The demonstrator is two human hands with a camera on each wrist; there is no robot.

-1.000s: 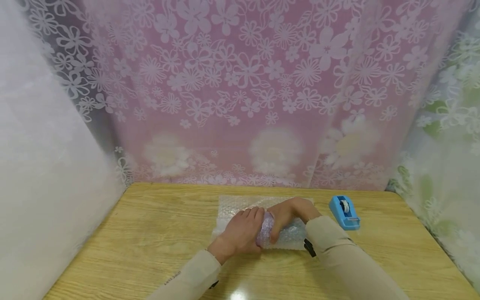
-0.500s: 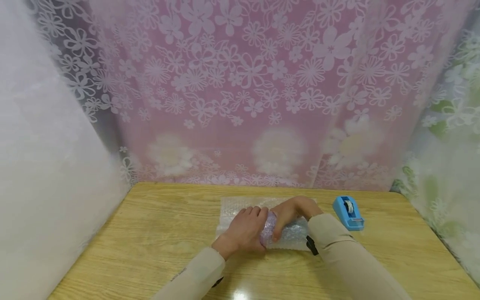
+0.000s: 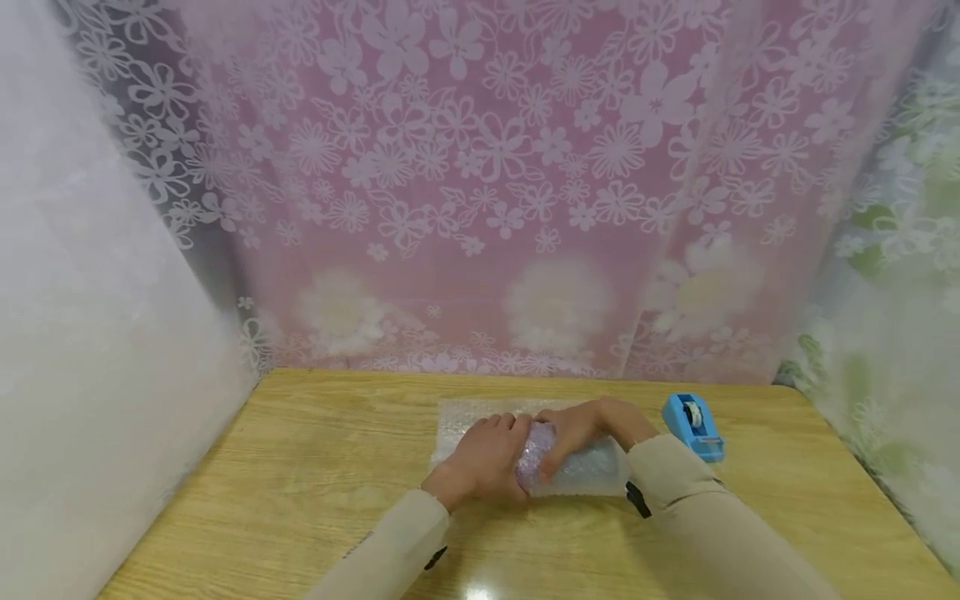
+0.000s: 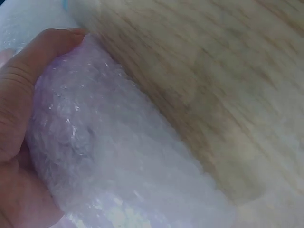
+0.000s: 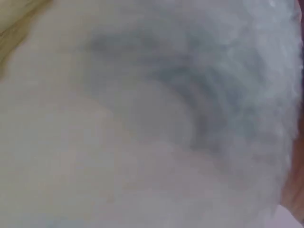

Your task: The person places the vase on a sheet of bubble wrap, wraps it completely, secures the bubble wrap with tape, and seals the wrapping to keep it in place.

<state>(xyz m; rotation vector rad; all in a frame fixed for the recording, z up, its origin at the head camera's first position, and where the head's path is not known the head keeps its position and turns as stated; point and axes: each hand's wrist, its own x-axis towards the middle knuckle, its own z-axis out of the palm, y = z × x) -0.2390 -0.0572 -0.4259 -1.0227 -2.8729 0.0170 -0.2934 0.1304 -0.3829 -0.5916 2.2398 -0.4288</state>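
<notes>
Nearest me, the left sleeve (image 3: 393, 542) and the right sleeve (image 3: 708, 512) reach in over the wood-grained bench (image 3: 315, 467), with a black buckle (image 3: 637, 500) below the right cuff. The left hand (image 3: 482, 465) has its fingers curled round the left end of a purple bundle (image 3: 536, 454), a grip my left wrist view confirms; the right hand (image 3: 576, 433) grips the other side, thumb on the near face, some fingertips hidden from me. The bundle lies mid-bench on a sheet of bubble wrap (image 3: 456, 417) that shows past both hands. My right wrist view helps little, since blurred wrap fills most of it. Beyond the right cuff sits a blue tape dispenser (image 3: 703, 447) holding a white roll (image 3: 695, 414); the right sleeve lies in front of it, and I can't tell whether they touch. Past the bench's back edge hangs a pink floral curtain (image 3: 480, 167), flanked by a white sheet (image 3: 112, 292) at left and a leaf-patterned curtain (image 3: 885, 333) at right.
</notes>
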